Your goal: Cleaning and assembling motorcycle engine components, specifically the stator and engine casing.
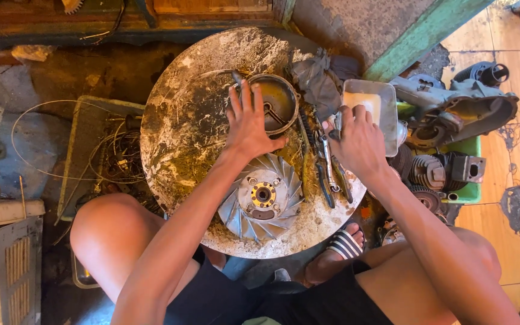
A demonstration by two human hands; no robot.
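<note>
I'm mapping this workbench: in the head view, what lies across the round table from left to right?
Round grimy metal table → left hand on a round metal cover → silver finned flywheel fan → pliers → right hand → rectangular metal tray.

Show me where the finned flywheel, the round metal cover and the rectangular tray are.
Flywheel point(264, 195), head view, on its central hub.
Cover point(281, 99), head view, on its inner face.
Tray point(386, 99), head view, on its right wall.

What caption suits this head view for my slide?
Left hand flat by a round metal cover, right hand on tools.
</note>
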